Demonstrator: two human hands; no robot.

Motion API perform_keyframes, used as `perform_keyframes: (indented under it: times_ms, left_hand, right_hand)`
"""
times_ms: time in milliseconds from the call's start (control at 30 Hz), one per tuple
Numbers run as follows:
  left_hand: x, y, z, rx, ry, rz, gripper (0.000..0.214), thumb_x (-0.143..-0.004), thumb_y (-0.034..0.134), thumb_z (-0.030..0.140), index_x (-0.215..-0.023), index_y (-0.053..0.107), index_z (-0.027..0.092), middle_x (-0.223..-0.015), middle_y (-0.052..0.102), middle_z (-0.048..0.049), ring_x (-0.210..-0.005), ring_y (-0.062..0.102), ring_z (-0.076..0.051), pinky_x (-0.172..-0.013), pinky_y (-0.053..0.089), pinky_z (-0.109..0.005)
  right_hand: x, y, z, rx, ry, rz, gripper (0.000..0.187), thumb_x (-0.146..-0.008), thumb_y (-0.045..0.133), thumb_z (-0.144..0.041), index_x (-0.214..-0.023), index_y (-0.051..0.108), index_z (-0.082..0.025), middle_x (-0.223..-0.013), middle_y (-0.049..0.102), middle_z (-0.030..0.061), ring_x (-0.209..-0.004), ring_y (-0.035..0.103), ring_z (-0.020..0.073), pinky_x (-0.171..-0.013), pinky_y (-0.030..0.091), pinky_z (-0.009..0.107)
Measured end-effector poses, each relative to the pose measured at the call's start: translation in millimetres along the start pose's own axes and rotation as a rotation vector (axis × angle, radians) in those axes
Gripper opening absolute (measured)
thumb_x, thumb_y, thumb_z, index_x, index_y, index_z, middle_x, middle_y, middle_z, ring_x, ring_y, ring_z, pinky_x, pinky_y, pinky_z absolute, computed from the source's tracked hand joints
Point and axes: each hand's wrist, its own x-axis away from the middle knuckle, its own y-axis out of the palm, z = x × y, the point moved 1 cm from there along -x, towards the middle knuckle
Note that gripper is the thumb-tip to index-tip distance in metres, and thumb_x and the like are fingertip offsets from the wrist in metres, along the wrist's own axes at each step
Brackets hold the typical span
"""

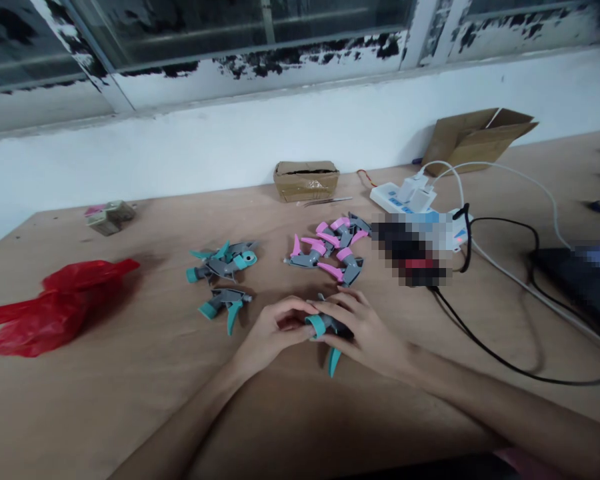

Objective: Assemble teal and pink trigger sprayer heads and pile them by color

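Both my hands are on one grey-and-teal trigger sprayer head [316, 325] in front of me. My left hand [281, 328] pinches its teal collar between thumb and fingers. Wrapped over the grey body is my right hand [367, 331], which hides much of it; the teal trigger points down below the palm. To the left lies a group of grey-and-teal sprayer heads [223, 265], with a separate teal sprayer head [225, 305] just nearer to me. Beyond my hands sits a cluster of several grey-and-pink sprayer heads [336, 245].
A red plastic bag [63, 307] lies at the left, with small blocks [111, 217] behind it. Along the wall stand a small cardboard box [307, 181] and an open carton [480, 140]. A power strip [387, 198] and black cable [485, 357] occupy the right.
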Motion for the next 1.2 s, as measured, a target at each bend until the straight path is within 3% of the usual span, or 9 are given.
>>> perform_keyframes:
  times_ms: [300, 633, 900, 1200]
  left_hand:
    - [1, 5.2, 3, -0.142, -0.007, 0.037, 0.022, -0.067, 0.063, 0.015, -0.088, 0.060, 0.016, -0.082, 0.064, -0.0018, -0.073, 0.058, -0.015, -0.067, 0.046, -0.026]
    - [5, 13.5, -3, -0.226, 0.102, 0.109, 0.021, -0.067, 0.061, 0.013, -0.087, 0.057, 0.017, -0.085, 0.062, -0.0022, -0.079, 0.059, -0.016, -0.073, 0.048, -0.028]
    - [0, 2.9, 1, -0.001, -0.034, -0.043, 0.023, -0.069, 0.065, 0.018, -0.091, 0.060, 0.016, -0.093, 0.061, -0.0030, -0.084, 0.058, -0.016, -0.076, 0.047, -0.029]
    - [1, 1.3, 2, -0.175, 0.004, -0.073, 0.024, -0.069, 0.062, 0.014, -0.092, 0.060, 0.017, -0.091, 0.062, -0.0035, -0.079, 0.058, -0.015, -0.069, 0.048, -0.026]
  right_hand:
    - [1, 1, -6, 0.106, 0.018, 0.008, 0.039, -0.089, 0.049, -0.033, -0.125, 0.051, -0.017, -0.104, 0.065, 0.0077, -0.095, 0.057, 0.0208, -0.091, 0.038, 0.041]
    - [1, 1, -10, 0.115, 0.054, -0.014, 0.039, -0.086, 0.053, -0.032, -0.122, 0.054, -0.019, -0.102, 0.067, 0.0064, -0.096, 0.057, 0.0211, -0.089, 0.036, 0.040]
    - [2, -2, -10, 0.071, 0.048, 0.036, 0.038, -0.086, 0.051, -0.034, -0.120, 0.055, -0.019, -0.099, 0.067, 0.0062, -0.093, 0.057, 0.0205, -0.088, 0.036, 0.039]
    - [7, 2, -7, 0.097, 0.065, 0.014, 0.039, -0.081, 0.058, -0.032, -0.118, 0.057, -0.020, -0.096, 0.067, 0.0053, -0.089, 0.057, 0.0201, -0.083, 0.037, 0.038]
